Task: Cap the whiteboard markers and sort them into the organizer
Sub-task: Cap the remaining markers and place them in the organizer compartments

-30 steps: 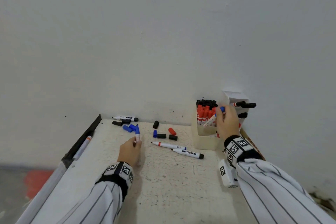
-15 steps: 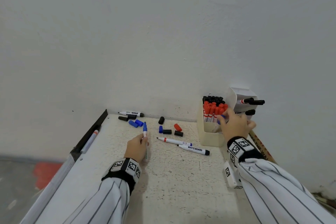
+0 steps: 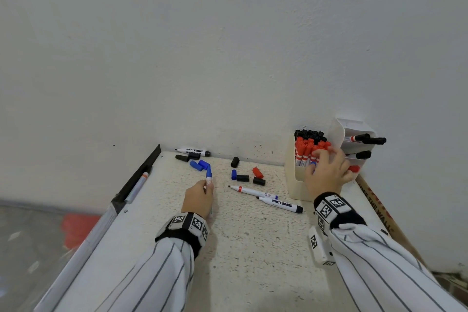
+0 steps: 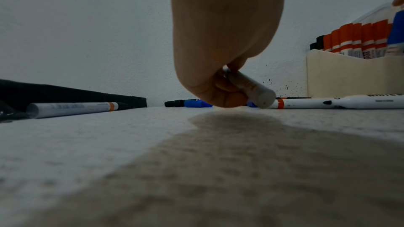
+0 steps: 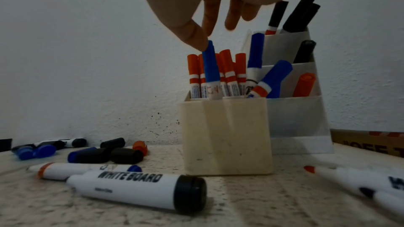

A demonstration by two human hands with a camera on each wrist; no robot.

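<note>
White speckled tabletop (image 3: 253, 248) against a bare wall: one marker going into the box, another waiting in the other hand.

Right hand (image 3: 326, 175) is over the cream plastic organizer box (image 5: 227, 135), fingers spread and relaxed, thumb tip just touching the cap of a blue-capped white marker (image 5: 211, 68) that stands nearly upright among the red-capped ones, looking as good as filed. Left hand (image 3: 198, 197) is curled round a second blue-capped marker (image 3: 209, 176), its long axis pointing away toward the wall, cap end up, butt end low by the table. That marker sits well left of the organizer, so it has to cross to the right. Loose blue, black and red caps (image 3: 247, 176) and two uncapped markers (image 3: 266, 197) lie between the hands.
</note>
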